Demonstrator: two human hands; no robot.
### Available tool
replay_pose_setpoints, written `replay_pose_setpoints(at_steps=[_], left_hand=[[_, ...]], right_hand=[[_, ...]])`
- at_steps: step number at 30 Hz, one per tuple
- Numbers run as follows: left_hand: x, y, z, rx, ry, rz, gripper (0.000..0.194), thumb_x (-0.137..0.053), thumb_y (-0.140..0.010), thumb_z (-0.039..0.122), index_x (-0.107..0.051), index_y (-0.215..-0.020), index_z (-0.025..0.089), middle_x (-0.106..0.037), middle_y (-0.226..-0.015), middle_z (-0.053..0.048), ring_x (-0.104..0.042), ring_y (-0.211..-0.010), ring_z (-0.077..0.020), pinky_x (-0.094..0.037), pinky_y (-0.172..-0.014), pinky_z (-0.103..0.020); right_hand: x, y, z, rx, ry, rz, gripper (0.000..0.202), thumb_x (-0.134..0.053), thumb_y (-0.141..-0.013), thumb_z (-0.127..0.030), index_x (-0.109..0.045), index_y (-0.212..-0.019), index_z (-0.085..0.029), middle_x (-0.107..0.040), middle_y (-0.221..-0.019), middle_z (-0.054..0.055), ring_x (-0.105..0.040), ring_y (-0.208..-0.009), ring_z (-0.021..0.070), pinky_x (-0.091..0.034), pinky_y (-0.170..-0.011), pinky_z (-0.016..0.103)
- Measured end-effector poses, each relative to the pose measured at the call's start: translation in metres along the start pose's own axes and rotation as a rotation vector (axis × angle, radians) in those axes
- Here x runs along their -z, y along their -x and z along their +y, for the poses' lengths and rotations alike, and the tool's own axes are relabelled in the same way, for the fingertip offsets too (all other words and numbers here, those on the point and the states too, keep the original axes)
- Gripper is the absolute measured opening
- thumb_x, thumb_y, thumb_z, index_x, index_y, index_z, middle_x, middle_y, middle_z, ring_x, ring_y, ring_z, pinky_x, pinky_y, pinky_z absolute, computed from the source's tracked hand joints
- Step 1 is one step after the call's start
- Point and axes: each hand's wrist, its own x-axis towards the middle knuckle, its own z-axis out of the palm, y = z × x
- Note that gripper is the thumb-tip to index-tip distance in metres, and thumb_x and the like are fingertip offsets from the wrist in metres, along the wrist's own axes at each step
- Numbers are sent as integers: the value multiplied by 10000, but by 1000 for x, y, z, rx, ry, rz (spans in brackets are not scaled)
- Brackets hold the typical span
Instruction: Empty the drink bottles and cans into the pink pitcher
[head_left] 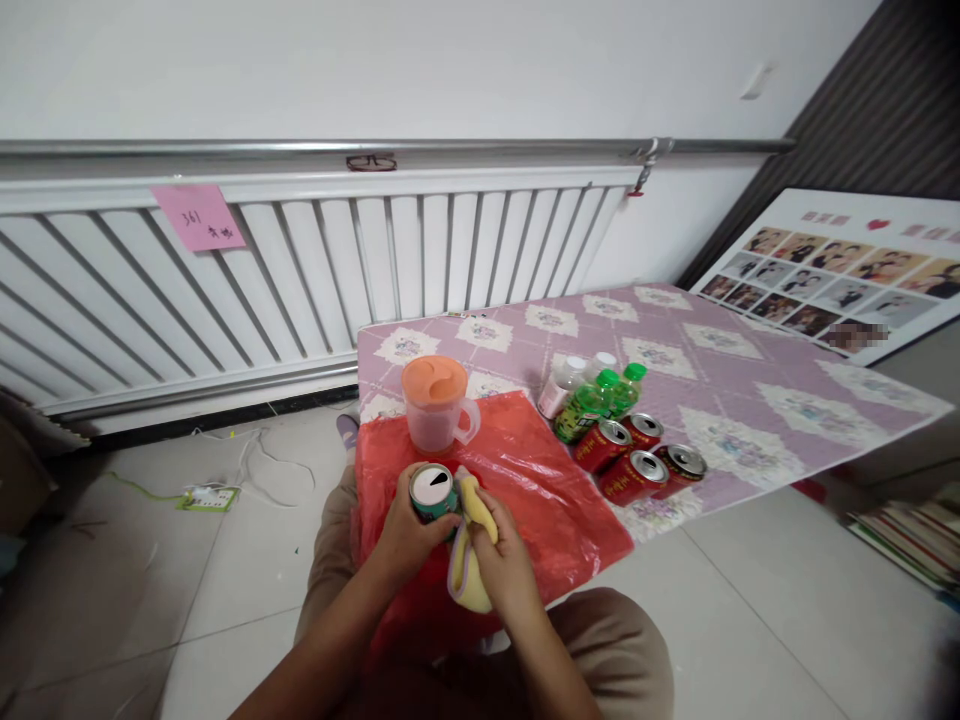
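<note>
My left hand (pixel 405 535) is wrapped round a green can (pixel 433 491) with an open top, held upright above a red plastic bag (pixel 532 480). Bunched in my right hand (pixel 504 555) is a yellow cloth (pixel 471 580) with a pale purple edge, close against the can's right side. A clear pitcher (pixel 435 425) with an orange lid stands just beyond the can. Right of the bag are several red cans (pixel 634 478), a dark-topped can (pixel 681 468), and bottles with green caps (pixel 589 405) or white caps (pixel 561 388).
The table has a purple flowered cloth (pixel 727 445). Behind it runs a white radiator (pixel 420 250) with glasses (pixel 371 162) and a pink note (pixel 199 217). A photo board (pixel 840 270) leans at the right. Cables and a power strip (pixel 208 498) lie on the left floor.
</note>
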Motion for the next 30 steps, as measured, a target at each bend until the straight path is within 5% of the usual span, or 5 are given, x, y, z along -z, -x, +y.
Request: replay_pose_setpoints(at_steps=[8,14,19,25,30], left_hand=[[-11,3,-3,29,-23,81,701,-736,-698,231,-406,-1315,191,-553,-1337,-130,-553,-1252,-278,-420,-1103,-467],[1,6,-8,-5,-47,-196,752,-622,-758,173,-356,-1462,177,-388,-1546,-147,-354,-1459,-301,-267,-1226,-493],[15,0,-4,27,5,-362,690,-630,-796,185,-414,-1450,217,-454,-1519,-123,-441,-1402,-295,-328,-1195,-505],[12,-3,-4,109,38,-356,768,-759,-735,250,-433,-1430,227,-502,-1479,-136,-493,-1347,-326,-426,-1109,-510],[6,-2,-13,4,-13,-237,761,-827,-658,245,-516,-1351,192,-560,-1380,-141,-510,-1318,-335,-374,-1147,-530]], right_hand=[[-2,10,-1,296,199,25,492,-522,-868,-209,-600,-1351,-257,-507,-1488,93,-459,-1388,253,-381,-1155,466],[5,-4,5,162,116,60,450,-519,-852,-244,-634,-1287,-225,-582,-1407,108,-522,-1332,249,-404,-1140,464],[18,-10,0,93,42,37,444,-538,-828,-259,-650,-1257,-227,-634,-1351,97,-587,-1255,258,-444,-1101,473],[23,-11,-3,187,83,6,420,-552,-819,-240,-674,-1221,-243,-619,-1372,91,-558,-1296,251,-426,-1121,462],[19,-10,2,218,126,31,424,-549,-824,-226,-664,-1232,-250,-604,-1379,97,-548,-1303,251,-422,-1125,474]])
